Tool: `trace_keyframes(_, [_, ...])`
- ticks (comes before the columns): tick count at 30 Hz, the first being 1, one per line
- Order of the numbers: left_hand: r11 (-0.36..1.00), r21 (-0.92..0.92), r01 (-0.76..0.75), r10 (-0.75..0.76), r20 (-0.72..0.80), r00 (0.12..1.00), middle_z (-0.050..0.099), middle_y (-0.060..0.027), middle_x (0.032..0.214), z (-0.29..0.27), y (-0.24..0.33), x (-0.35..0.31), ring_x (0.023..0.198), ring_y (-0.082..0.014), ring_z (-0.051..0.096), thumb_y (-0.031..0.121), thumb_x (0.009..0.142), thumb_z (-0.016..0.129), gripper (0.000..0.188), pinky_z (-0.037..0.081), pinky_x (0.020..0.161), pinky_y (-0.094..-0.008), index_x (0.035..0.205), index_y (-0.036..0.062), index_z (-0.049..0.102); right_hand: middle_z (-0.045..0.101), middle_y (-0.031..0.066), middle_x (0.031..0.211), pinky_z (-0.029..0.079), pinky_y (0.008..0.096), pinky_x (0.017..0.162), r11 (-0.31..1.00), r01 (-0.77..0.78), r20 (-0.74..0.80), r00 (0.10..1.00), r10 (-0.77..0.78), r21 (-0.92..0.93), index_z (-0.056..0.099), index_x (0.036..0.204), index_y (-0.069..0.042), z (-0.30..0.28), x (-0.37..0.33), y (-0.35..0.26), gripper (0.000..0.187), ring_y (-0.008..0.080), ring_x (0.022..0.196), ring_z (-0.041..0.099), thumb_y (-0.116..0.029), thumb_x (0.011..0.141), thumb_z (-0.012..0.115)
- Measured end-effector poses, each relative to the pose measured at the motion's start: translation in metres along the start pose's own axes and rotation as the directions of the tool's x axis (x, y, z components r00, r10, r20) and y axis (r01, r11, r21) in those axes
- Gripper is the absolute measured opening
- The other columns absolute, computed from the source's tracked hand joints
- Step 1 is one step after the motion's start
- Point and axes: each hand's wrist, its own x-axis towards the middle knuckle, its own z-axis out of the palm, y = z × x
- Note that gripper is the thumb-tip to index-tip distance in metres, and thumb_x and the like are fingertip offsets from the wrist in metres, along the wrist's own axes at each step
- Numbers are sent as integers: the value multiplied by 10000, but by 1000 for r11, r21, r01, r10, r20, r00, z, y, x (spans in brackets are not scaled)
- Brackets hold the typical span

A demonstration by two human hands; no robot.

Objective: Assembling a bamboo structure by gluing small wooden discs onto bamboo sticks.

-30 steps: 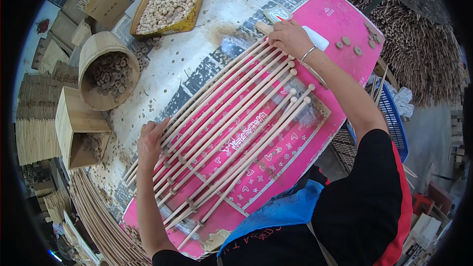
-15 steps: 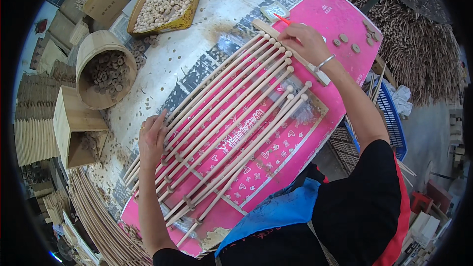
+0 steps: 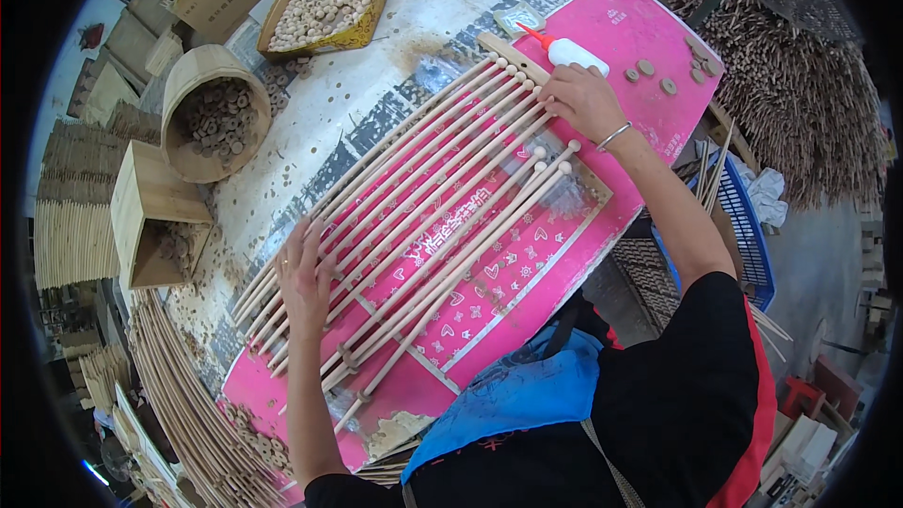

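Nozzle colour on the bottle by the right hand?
Red nozzle, on a white bottle; clearest in the head view.

Pink mat (image 3: 607,19) with wooden sticks (image 3: 428,181), ball-ended, laid slantwise across it. Left hand (image 3: 306,273), fingers bent over sticks, toward mat's left end. Right hand (image 3: 581,102), fingertips at ball ends, toward mat's far edge. White bottle (image 3: 576,56) with red nozzle, wooden bar (image 3: 506,52): along mat's far edge. Loose discs (image 3: 668,87): toward mat's right end. Round tub (image 3: 200,66), square box (image 3: 141,193): left of mat. Yellow tray (image 3: 353,40) of balls: beyond mat, leftward. Blue basket (image 3: 743,226): right of mat.
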Motion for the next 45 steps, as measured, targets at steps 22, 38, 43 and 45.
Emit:
trace_keyframes(22, [995, -98, 13, -2, 115, 993, 590, -119, 1144, 3, 104, -84, 1061, -326, 576, 159, 852, 725, 521, 456, 894, -443, 1359, 94, 627, 633, 23, 1277, 399, 430, 1054, 931, -10, 17, 1000, 4, 365, 705, 1167, -163, -4, -97, -57, 424, 248, 1248, 536, -71, 761, 784])
trace_keyframes(38, [964, -198, 176, -108, 313, 944, 645, -121, 1009, 23, 126, -39, 989, -313, 650, 279, 962, 655, 381, 521, 829, -433, 1294, 91, 665, 597, 81, 952, 372, 506, 1155, 927, 222, -230, 961, -155, 302, 678, 1033, -94, -11, -141, -52, 236, 311, 996, 612, -29, 807, 652])
trace_keyframes(43, [990, -123, -62, 95, 284, 954, 634, -130, 1029, 29, 143, -13, 990, -322, 653, 422, 897, 714, 540, 531, 806, -444, 1344, 129, 639, 581, 76, 920, 394, 515, 1140, 885, 259, -132, 965, -225, 387, 686, 1036, -99, -20, -155, -59, 240, 285, 960, 608, -20, 811, 663])
trace_keyframes(45, [984, 4, -178, 159, 426, 891, 602, -138, 1100, 29, 161, -4, 998, -337, 643, 441, 850, 754, 676, 541, 808, -454, 1431, 154, 561, 580, 75, 918, 397, 512, 1139, 881, 256, -124, 966, -225, 398, 687, 1037, -99, -18, -157, -54, 240, 286, 962, 609, -23, 810, 664])
